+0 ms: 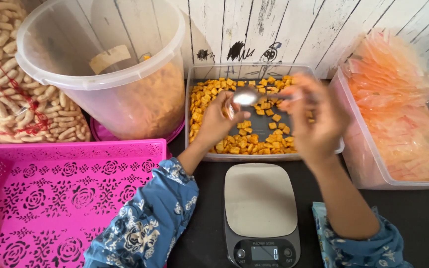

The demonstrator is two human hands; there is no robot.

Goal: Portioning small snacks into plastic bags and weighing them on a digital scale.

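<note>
- The left hand (218, 120) pinches a small clear bag, mouth up, over the snack tray (190, 119).
- The right hand (318, 121), blurred, grips a spoon (246, 98) at the bag's mouth.
- The bag should stay steady above the orange snacks (234, 144), so spills land in the tray rather than on the scale (260, 208).

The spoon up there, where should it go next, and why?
Probably down into the orange square snacks for a scoop. The blurred right hand holds the spoon above their tray, it looks empty, and the left hand waits alongside.

Two hands (214, 121) (319, 124), one scale (260, 213), one pink tray (50, 193), one bucket (105, 64), two clear tubs (194, 99) (368, 168).
</note>
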